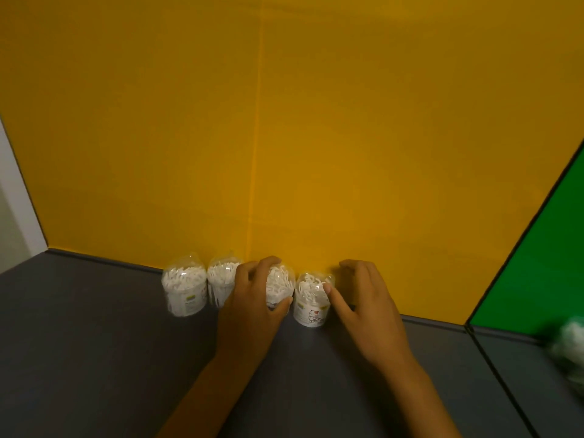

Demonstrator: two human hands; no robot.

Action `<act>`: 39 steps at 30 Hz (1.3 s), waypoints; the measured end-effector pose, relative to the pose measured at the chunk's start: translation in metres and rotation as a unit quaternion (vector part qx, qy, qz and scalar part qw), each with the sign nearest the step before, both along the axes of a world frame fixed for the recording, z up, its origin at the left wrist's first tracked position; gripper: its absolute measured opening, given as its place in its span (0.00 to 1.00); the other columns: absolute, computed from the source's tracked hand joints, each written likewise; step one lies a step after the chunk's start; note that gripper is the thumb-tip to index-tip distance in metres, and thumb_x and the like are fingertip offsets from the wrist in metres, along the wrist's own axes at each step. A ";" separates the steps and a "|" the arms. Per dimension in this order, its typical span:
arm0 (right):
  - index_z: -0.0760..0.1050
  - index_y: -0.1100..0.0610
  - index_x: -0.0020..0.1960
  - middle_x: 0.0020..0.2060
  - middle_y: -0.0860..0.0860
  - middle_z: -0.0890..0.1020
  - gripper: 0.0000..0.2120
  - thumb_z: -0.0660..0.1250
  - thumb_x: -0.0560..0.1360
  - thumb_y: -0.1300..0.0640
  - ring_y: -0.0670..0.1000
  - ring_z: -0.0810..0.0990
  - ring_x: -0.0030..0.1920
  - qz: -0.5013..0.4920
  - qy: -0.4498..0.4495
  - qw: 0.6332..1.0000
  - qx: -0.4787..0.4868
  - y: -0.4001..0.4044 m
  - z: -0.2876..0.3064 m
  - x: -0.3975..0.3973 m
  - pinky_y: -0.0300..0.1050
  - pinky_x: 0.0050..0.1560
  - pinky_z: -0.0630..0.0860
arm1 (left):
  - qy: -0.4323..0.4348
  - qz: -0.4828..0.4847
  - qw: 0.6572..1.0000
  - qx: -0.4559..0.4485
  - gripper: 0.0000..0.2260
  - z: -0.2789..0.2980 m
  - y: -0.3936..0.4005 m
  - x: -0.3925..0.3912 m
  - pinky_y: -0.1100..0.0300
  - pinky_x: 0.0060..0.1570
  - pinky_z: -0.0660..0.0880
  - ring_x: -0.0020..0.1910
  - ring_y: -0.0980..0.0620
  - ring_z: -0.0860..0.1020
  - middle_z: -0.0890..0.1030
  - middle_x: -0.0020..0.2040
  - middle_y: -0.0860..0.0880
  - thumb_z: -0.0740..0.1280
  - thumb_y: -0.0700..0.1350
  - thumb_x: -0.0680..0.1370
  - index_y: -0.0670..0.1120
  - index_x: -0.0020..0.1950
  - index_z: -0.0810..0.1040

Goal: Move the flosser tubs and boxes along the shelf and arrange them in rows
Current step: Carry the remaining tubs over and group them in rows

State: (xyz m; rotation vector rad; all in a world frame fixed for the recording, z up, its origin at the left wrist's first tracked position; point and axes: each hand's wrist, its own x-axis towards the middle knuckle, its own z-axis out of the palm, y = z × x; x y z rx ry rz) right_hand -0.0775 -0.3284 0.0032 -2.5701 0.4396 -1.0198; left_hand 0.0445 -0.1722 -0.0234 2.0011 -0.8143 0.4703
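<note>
While four clear flosser tubs stand in one row on the grey shelf [94, 343] against the yellow back panel [284, 121], both hands work at the right half of the row. Count: four tubs, all upright, all packed with white flossers, clear domed lids on.

First tub [185, 287], far left, well clear of any fingers; small yellow-green mark on its label, text too small to read. Second tub [219, 284] touches the first and sits just left of the left hand's fingers, its right side hidden behind them; no label legible.

Left hand [252, 298] grips the third tub [279, 287]: fingers curled over the lid top, thumb pressed on its front lower right. Label mostly hidden.

Fourth tub [311, 300] sits just right of that thumb, a narrow gap or contact to the third, cannot tell. Label shows a cartoon figure with a red spot and a yellow-green mark; writing unreadable.

Right hand [363, 298] is at the fourth tub: thumb tip touching the lid's right side, other fingers loosely curled behind and right of it, near the panel. Cannot tell whether they touch the tub.

Far right, well away from all fingers: green panel [537, 248] and a blurred pale object [568, 346] at the frame edge on the next shelf section, unidentifiable.
</note>
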 end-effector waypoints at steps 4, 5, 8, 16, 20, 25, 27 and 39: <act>0.67 0.48 0.67 0.61 0.43 0.72 0.22 0.61 0.77 0.38 0.42 0.72 0.59 0.005 -0.006 1.000 0.016 -0.002 -0.003 -0.001 0.36 0.55 0.72 | -0.015 -0.031 0.994 -0.102 0.31 0.011 0.012 0.001 0.73 0.51 0.68 0.57 0.60 0.68 0.66 0.61 0.55 0.76 0.50 0.69 0.63 0.68 0.66; 0.67 0.48 0.67 0.61 0.43 0.72 0.22 0.61 0.77 0.39 0.42 0.72 0.60 0.009 -0.007 1.000 0.023 -0.003 -0.004 -0.001 0.37 0.55 0.73 | 0.006 -0.049 0.990 -0.130 0.31 0.014 0.013 0.003 0.69 0.53 0.71 0.59 0.59 0.70 0.67 0.60 0.58 0.74 0.51 0.70 0.65 0.68 0.65; 0.66 0.46 0.68 0.62 0.42 0.71 0.21 0.62 0.78 0.40 0.41 0.72 0.61 0.028 -0.004 0.999 0.036 -0.004 -0.007 0.000 0.41 0.57 0.76 | 0.091 -0.129 0.966 -0.203 0.28 0.022 0.015 0.002 0.66 0.54 0.74 0.65 0.62 0.70 0.68 0.64 0.65 0.69 0.48 0.72 0.66 0.68 0.65; 0.63 0.37 0.71 0.62 0.38 0.68 0.25 0.66 0.76 0.40 0.39 0.71 0.64 0.088 0.021 0.992 0.086 -0.002 -0.014 0.006 0.38 0.59 0.75 | 0.282 -0.221 0.873 -0.332 0.25 0.027 0.021 0.007 0.48 0.51 0.80 0.59 0.50 0.79 0.75 0.66 0.50 0.67 0.37 0.77 0.64 0.65 0.70; 0.63 0.37 0.71 0.63 0.36 0.69 0.29 0.71 0.74 0.43 0.40 0.72 0.64 0.111 0.032 0.988 0.105 -0.001 -0.021 0.012 0.44 0.61 0.76 | 0.252 -0.184 0.901 -0.301 0.25 0.027 0.021 0.009 0.49 0.58 0.77 0.63 0.54 0.75 0.72 0.66 0.60 0.72 0.50 0.71 0.68 0.63 0.69; 0.62 0.38 0.71 0.66 0.38 0.70 0.35 0.76 0.70 0.49 0.41 0.73 0.65 0.121 0.039 0.983 0.130 -0.001 -0.026 0.017 0.47 0.62 0.76 | 0.221 -0.172 0.916 -0.287 0.27 0.027 0.023 0.011 0.63 0.56 0.76 0.65 0.57 0.72 0.71 0.65 0.65 0.74 0.48 0.72 0.64 0.66 0.69; 0.63 0.41 0.70 0.65 0.39 0.72 0.35 0.77 0.70 0.52 0.43 0.74 0.65 0.128 0.037 0.981 0.139 -0.001 -0.027 0.017 0.49 0.62 0.77 | 0.224 -0.175 0.913 -0.294 0.27 0.032 0.024 0.008 0.71 0.49 0.75 0.64 0.62 0.72 0.70 0.66 0.66 0.72 0.43 0.74 0.59 0.69 0.68; 0.62 0.39 0.70 0.61 0.42 0.76 0.36 0.77 0.70 0.55 0.37 0.78 0.54 0.095 -0.046 0.957 0.269 0.011 -0.004 -0.045 0.34 0.47 0.79 | 0.253 -0.208 0.896 -0.301 0.23 0.051 0.038 -0.042 0.78 0.40 0.72 0.50 0.79 0.72 0.70 0.59 0.67 0.67 0.36 0.77 0.48 0.71 0.69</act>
